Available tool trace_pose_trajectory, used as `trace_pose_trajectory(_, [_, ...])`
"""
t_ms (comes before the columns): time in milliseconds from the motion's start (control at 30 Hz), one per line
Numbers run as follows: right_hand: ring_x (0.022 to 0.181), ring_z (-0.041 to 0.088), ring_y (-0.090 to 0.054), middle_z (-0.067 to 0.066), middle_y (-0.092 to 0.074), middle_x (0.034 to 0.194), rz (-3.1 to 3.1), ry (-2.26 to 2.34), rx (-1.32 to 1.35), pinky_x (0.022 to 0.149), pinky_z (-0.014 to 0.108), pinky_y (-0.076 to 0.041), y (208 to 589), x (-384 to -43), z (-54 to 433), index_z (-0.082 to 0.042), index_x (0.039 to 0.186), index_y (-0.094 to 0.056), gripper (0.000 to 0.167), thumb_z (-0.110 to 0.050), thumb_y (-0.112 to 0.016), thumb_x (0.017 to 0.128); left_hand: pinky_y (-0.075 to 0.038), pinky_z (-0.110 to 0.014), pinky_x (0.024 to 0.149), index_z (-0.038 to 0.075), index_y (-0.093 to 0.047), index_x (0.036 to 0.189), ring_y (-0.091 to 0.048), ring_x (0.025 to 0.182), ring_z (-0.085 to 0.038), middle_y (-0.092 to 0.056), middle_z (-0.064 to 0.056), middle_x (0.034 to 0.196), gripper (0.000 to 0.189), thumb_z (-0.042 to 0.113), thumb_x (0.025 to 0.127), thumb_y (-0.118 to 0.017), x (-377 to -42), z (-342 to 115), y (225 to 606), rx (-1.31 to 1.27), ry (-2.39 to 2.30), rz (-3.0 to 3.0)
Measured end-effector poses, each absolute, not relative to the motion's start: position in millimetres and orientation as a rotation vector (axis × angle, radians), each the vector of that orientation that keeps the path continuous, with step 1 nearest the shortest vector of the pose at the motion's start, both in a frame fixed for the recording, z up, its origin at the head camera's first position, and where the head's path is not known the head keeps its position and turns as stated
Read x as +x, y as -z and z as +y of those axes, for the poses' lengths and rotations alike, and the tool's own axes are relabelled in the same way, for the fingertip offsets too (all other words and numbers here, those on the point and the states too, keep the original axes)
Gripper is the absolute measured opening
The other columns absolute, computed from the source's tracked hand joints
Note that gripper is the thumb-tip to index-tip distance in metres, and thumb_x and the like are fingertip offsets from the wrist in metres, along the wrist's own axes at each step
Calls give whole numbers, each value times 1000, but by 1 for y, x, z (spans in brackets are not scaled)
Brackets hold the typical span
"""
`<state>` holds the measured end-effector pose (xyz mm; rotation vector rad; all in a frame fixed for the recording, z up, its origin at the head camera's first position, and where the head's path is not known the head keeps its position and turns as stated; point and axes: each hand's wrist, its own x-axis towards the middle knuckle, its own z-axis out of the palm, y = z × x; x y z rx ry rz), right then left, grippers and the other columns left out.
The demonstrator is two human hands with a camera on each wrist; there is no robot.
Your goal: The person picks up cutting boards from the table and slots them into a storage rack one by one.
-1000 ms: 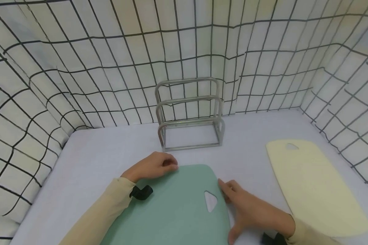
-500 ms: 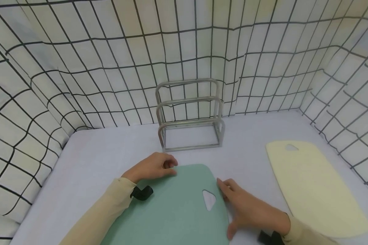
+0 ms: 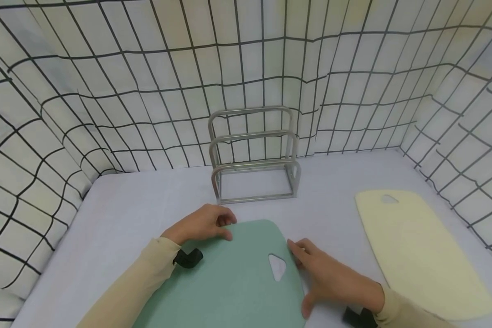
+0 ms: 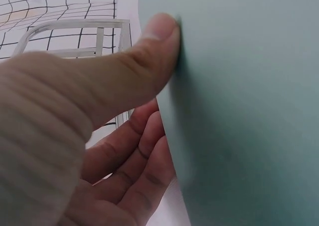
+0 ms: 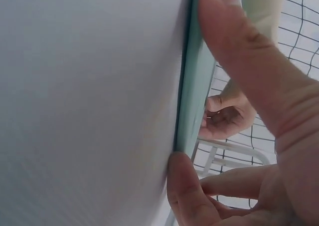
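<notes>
A green cutting board (image 3: 229, 282) with a hole near its right corner lies at the front of the white table. At its far left edge my left hand (image 3: 205, 223) pinches it; the left wrist view has the thumb (image 4: 162, 29) on the top face and the curled fingers (image 4: 149, 151) at or under the edge. Along the board's right edge, my right hand (image 3: 332, 275) is spread, with a thumb (image 5: 224, 21) and a fingertip (image 5: 182, 171) touching the side. The near end of the board is out of the head view.
Behind the board stands a metal rack (image 3: 254, 166) with three upright loops. A pale yellow cutting board (image 3: 422, 255) lies flat to the right, close to my right forearm. Black wire grid panels (image 3: 168, 91) over white cloth enclose the back and sides of the table.
The green board's right edge and hole have shifted slightly left. My right hand has moved left with that edge, while the left hand has barely moved.
</notes>
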<state>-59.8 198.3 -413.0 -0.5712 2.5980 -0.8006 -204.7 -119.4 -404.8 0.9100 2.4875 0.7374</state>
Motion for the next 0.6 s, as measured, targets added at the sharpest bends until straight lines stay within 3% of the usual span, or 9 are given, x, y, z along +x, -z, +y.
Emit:
trace_pose_trajectory(233, [110,12,-55,5,-49,137,2601,795,-553,100,35,-57,413,-61,196,4,159,-31,138,-41,-102,49,-54,-28,85,12,-74,112,-61,91,-10,-71,1,99,32,22,85,-86,-206,-122,408,883,-756,2503])
trace_pose_trajectory(467, [101,9,-52,-1,-54,120,2650,755,-557,92,31,-57,415,-69,193,3,158,-36,134,-41,-102,50,-53,-29,83,11,-73,109,-59,89,-11,-69,1,95,29,21,85,-86,-205,-131,405,860,-717,2546])
trace_pose_trajectory(600, [102,11,-55,0,-57,118,2649,742,-536,95,35,-58,414,-75,190,4,156,-39,130,-41,-101,51,-53,-30,84,10,-73,109,-60,89,-12,-69,0,96,29,21,85,-85,-205,-136,403,826,-699,2566])
